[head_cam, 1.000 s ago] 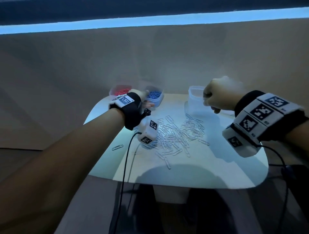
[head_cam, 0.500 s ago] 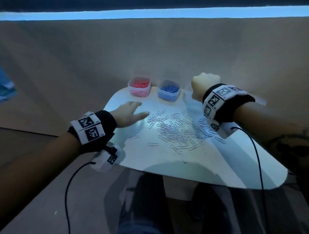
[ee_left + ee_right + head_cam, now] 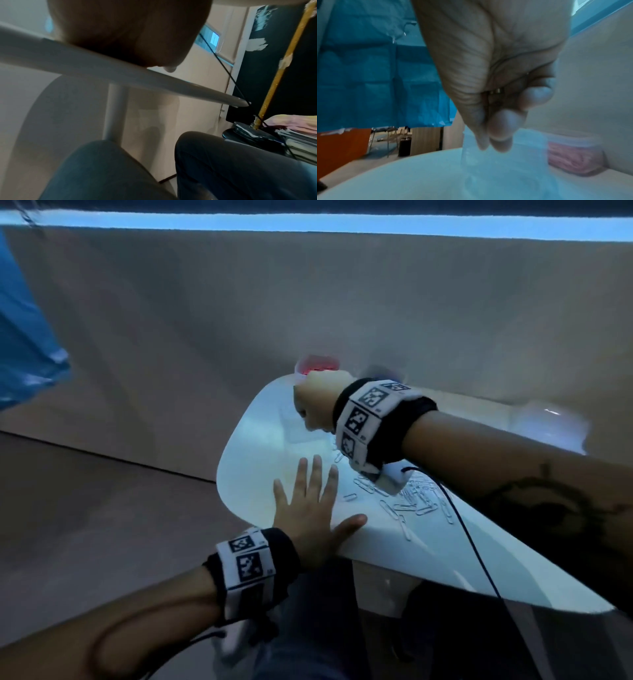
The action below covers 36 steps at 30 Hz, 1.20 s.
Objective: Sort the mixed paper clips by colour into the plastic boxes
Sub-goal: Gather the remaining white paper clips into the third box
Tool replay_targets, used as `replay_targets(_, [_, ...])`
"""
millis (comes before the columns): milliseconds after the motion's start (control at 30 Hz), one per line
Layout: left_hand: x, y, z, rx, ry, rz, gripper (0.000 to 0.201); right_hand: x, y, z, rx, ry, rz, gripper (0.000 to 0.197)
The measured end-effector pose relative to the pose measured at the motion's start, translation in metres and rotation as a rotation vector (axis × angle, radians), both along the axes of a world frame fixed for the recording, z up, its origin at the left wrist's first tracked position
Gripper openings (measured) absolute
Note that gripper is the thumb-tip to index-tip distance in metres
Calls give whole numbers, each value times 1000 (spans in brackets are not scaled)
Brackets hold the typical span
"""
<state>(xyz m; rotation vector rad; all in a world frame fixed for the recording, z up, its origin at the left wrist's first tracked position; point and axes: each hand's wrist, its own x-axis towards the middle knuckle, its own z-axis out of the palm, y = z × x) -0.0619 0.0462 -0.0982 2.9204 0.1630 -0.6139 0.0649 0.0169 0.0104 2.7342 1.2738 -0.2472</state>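
1. Tan walls (image 3: 171, 337) close in behind a white rounded table (image 3: 260, 460); a blue sheet (image 3: 24, 330) hangs at the far left, and the right wrist view shows it too (image 3: 368, 67).
2. Loose pale paper clips (image 3: 411, 501) lie scattered flat on the table near its front edge, under and beside the right forearm; their long axes point every which way, with no common direction.
3. Across the table from that scatter, toward its far left corner, the empty clear box (image 3: 505, 155) stands upright with its open side up, its base on or just above the table; which, I cannot tell.
4. Directly above it, the right hand (image 3: 315, 402) is curled into a fist with its fingertips (image 3: 501, 125) pinching the clear box at its near rim. Nothing else shows in that hand.
5. Just behind the held box, at the wall, sits the box of red clips (image 3: 317, 364), seen beside it in the wrist view (image 3: 573, 159). A blurred box (image 3: 383, 371) shows further right past the wrist; its contents cannot be told.
6. A pale, blurred container (image 3: 548, 422) stands at the table's right edge.
7. Lying flat on the near left corner of the table, the left hand (image 3: 308, 515) has its fingers straight and spread, palm down, holding nothing; the nearest clips lie just right of its fingers.
8. Both wrists carry black bands with checkered markers (image 3: 363, 412), and a black cable (image 3: 472, 542) runs over the table edge.
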Motion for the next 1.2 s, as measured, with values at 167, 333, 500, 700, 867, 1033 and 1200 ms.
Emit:
replay_targets(167, [6,-18,-3,-53,-25,-21,110,5,5,-17,-94,-43,38,18])
replay_targets(333, [7,-27,-7,-82,-99,0,108,26,-32,-8,82,10,-75,31])
replay_targets(500, [11,-41,-9,-90,-150,75,120,17,-63,-39,-381,30,118,50])
replay_targets(700, [9,-43,-5,-75,-159,79,115,6,-99,-56,-450,77,324,80])
replay_targets(867, [9,-46,-4,-69,-178,103,112,5,-96,-40,-233,237,156,50])
replay_targets(1033, [8,-46,-10,-66,-203,112,123,5,-77,-59,-375,111,351,46])
replay_targets(1200, [10,-49,-5,-47,-160,85,128,15,-118,-41,65,275,171,50])
